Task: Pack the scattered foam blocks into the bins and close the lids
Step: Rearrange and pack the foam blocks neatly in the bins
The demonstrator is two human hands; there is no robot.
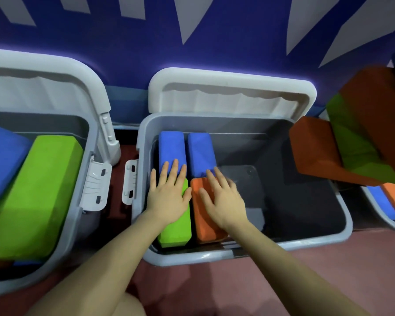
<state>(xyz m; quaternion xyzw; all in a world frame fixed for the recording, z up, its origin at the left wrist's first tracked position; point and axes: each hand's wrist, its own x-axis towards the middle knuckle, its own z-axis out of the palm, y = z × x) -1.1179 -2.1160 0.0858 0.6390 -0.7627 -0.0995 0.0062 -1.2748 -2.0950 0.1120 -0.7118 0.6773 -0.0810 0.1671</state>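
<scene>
- Two bare forearms reach forward from the bottom of the view, over a reddish floor, into the middle bin
- The left hand lies flat with straight, spread fingers across a green block and the near end of a blue block; it grips nothing
- The right hand, slightly blurred, rests flat with loose fingers on an orange block, fingertips reaching a second blue block; the hands sit close side by side, not touching
- These four blocks fill the bin's left side; its right side is bare dark floor
- The blocks look like light, soft foam, likely easy to squash and not slippery; best taken by the long sides
- Its lid stands open against the blue wall
- A left bin, lid up, holds a big green block and a blue one
- At far right, dark red and green blocks are piled outside, above another bin
</scene>
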